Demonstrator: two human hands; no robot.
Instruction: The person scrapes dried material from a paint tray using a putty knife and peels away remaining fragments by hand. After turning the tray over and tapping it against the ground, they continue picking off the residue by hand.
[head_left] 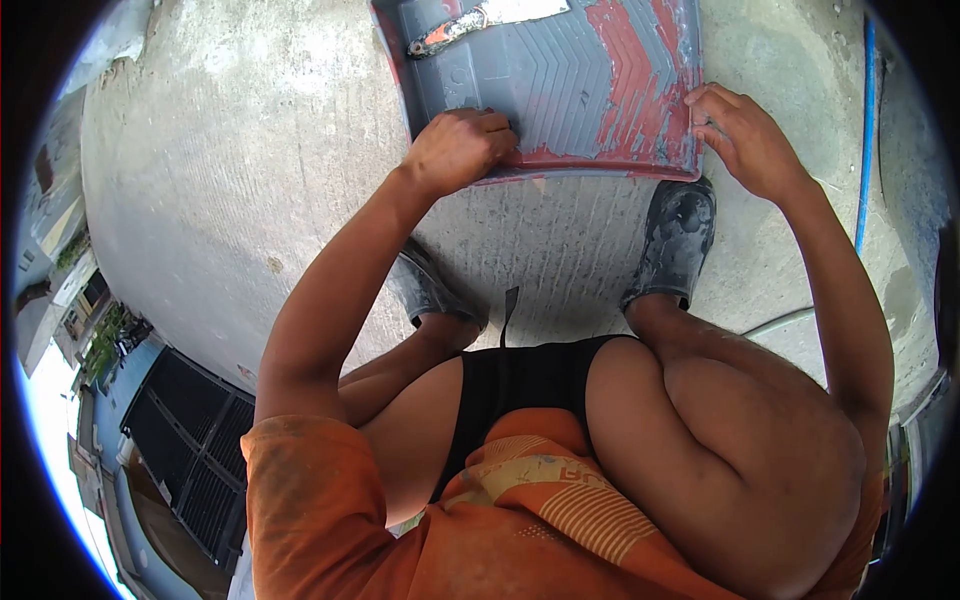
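Observation:
A grey paint tray [545, 110] with a ribbed slope, smeared with dried red and grey paint, lies on the concrete at the top of the head view. My left hand [460, 150] reaches over its near left corner, fingers curled inside the tray. Whatever those fingers hold, if anything, is hidden. On the right side, my right hand [742, 138] pinches the tray's rim between thumb and fingers. A putty knife [447, 34] with a paint-crusted, partly orange handle and a pale blade rests across the tray's far left part.
Rough concrete floor [240, 170] surrounds the tray. My feet in dusty black shoes [680, 235] are planted just below its near edge. A blue hose or pipe [866, 130] runs along the right, near a wall. A dark metal gate [195, 450] stands at lower left.

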